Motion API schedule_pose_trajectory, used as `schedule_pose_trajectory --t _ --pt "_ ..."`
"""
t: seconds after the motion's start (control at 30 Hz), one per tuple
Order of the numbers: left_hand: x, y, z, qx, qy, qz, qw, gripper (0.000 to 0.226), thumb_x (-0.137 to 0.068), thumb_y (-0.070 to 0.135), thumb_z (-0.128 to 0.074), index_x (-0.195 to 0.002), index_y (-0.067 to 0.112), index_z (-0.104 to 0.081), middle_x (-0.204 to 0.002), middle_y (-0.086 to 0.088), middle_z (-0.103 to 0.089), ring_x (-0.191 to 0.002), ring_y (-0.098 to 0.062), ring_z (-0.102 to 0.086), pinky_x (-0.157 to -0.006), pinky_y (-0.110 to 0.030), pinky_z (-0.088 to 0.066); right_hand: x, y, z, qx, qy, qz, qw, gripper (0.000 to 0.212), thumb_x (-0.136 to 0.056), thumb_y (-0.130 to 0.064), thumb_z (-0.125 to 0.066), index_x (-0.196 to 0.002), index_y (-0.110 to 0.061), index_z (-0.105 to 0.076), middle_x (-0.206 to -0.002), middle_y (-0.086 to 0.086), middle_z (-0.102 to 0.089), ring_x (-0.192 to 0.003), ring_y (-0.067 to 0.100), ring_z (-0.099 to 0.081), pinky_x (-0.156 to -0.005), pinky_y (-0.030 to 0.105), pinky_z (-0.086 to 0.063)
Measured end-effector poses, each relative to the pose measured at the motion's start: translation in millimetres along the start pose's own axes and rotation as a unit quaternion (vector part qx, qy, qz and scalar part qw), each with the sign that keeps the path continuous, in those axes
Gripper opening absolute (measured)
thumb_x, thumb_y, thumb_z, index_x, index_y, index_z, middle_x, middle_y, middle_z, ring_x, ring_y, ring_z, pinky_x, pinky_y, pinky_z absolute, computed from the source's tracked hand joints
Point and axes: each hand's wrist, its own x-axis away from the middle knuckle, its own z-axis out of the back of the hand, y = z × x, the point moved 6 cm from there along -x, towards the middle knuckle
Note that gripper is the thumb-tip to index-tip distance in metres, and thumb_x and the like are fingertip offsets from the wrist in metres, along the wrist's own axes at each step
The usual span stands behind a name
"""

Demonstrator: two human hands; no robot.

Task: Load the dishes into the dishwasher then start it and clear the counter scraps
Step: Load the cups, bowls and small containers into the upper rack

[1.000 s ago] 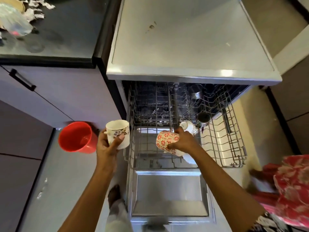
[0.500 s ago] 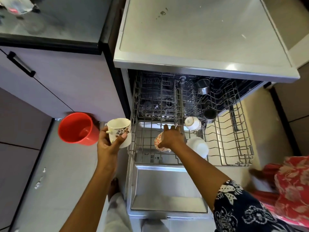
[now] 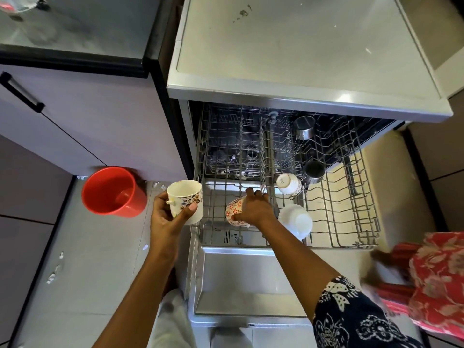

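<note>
Nearest you the dishwasher door (image 3: pixel 246 280) lies open; above it your left hand (image 3: pixel 167 218) grips a cream flowered mug (image 3: pixel 186 198) just left of the pulled-out rack (image 3: pixel 339 223), thumb across its front. Your right hand (image 3: pixel 254 210) curls round a red-flowered cup (image 3: pixel 234 211), tilted on its side at the rack's front left. Just right of it sit an upturned white bowl (image 3: pixel 296 221) and a white cup (image 3: pixel 288 183), with two steel cups (image 3: pixel 314 171) further back, and a red jug (image 3: pixel 113 192) stands on the floor (image 3: pixel 75 272) to the left.
</note>
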Motion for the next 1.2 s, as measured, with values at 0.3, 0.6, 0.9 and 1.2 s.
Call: schedule_pose_trajectory --t 0.3,0.6,0.9,1.2 --pt "0 -9 -5 -0.009 -0.006 0.01 1.0 0.077 -0.047 0.04 -0.077 -0.116 0.029 -0.047 -0.113 0.001 -0.059 -0.098 -0.013 -0.06 -0.071 -0.016 -0.054 -4 13 -7 -0.078 -0.027 0.026 0.996 0.11 -0.068 -0.04 -0.08 -0.148 -0.022 -0.006 -0.153 0.014 -0.016 -0.141 0.038 -0.014 -0.114 0.047 -0.026" --pt "-2 -7 -20 -0.031 -0.016 0.005 0.999 0.07 -0.048 0.034 -0.081 -0.111 0.029 -0.05 -0.117 -0.006 -0.059 -0.1 -0.017 -0.059 -0.065 -0.013 -0.051 4 22 22 -0.24 0.042 0.011 0.97 0.088 -0.076 -0.042 -0.074 -0.146 -0.021 -0.025 -0.152 0.01 -0.028 -0.139 0.032 -0.027 -0.11 0.041 -0.031" --pt "-10 17 -61 -0.081 -0.072 -0.016 0.994 0.077 -0.051 0.026 -0.089 -0.117 0.023 -0.049 -0.114 0.004 -0.059 -0.109 -0.014 -0.059 -0.084 -0.027 -0.055 64 -26 36 -0.769 -0.171 0.043 0.615 0.053 -0.081 -0.042 -0.059 -0.12 -0.007 -0.057 -0.107 0.014 -0.066 -0.1 0.025 -0.063 -0.089 0.038 -0.053" --pt "-33 21 -68 -0.199 -0.124 -0.013 0.972 0.095 -0.05 0.061 -0.081 -0.132 0.026 -0.05 -0.131 0.003 -0.056 -0.124 -0.016 -0.049 -0.102 -0.044 -0.044 53 -31 49 -0.841 -0.168 0.083 0.507 0.068 -0.059 -0.028 -0.083 -0.117 -0.003 -0.057 -0.11 0.021 -0.067 -0.095 0.031 -0.067 -0.078 0.042 -0.058"
